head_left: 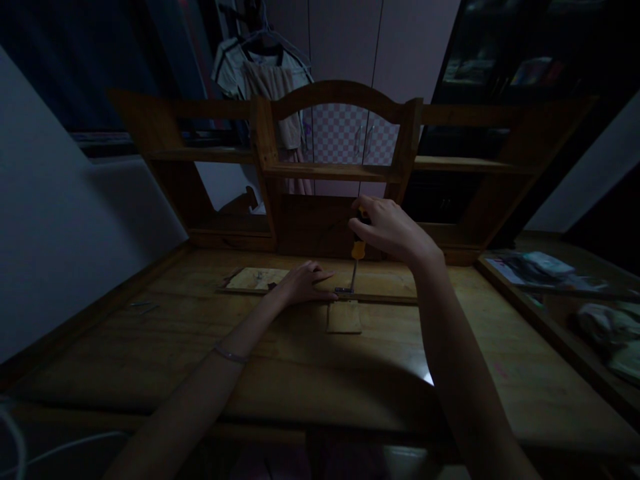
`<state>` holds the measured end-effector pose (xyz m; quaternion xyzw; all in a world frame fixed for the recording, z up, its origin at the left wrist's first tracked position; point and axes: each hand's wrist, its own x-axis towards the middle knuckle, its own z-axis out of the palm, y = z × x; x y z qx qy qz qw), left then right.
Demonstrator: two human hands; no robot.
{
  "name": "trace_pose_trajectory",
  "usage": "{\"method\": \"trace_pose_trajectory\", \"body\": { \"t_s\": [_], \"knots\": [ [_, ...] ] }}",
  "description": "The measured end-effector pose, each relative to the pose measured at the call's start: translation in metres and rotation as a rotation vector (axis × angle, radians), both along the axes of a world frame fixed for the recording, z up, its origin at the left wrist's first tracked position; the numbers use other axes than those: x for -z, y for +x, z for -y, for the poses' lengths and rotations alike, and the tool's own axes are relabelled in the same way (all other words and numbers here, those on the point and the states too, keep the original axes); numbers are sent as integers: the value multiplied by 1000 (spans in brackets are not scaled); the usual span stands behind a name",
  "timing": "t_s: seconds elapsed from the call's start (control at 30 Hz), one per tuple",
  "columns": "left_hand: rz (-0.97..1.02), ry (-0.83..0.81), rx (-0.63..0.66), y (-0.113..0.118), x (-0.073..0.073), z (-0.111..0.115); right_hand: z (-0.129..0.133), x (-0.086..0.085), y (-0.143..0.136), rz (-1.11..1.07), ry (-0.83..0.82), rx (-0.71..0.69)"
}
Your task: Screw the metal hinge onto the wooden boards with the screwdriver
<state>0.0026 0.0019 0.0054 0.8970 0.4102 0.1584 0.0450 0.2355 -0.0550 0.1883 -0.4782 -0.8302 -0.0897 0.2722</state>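
Note:
My right hand [383, 225] is closed round the handle of a yellow and black screwdriver [357, 251], which stands nearly upright. Its tip meets a small metal hinge [344, 290] at the edge of a long wooden board [387, 285] on the desk. My left hand [306, 283] rests on that board with its fingers apart, thumb and forefinger on either side of the hinge's left end. Just below the hinge lies a small square wooden piece [344, 317]; whether the hinge joins it to the board is too dark to tell.
A wooden shelf unit [333, 172] rises along the desk's back edge. Small metal bits [144, 307] lie on the desk [200, 340] at left. Beyond the right-hand edge are papers [545, 265] and crumpled cloth [607, 330]. Clothes [267, 73] hang behind the shelves.

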Motion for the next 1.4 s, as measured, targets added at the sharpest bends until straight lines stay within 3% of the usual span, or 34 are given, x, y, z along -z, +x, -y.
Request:
{"method": "trace_pose_trajectory", "body": {
  "t_s": [0.37,0.63,1.0,1.4],
  "knots": [
    [28,10,5,-1,4,-3,5,1,-1,76,46,150],
    [16,-16,5,0,0,-1,-1,1,-2,32,30,21],
    [-5,17,6,0,1,1,1,2,-6,55,63,93],
    [16,47,34,0,2,0,1,7,-10,0,59,45]
  ]
}}
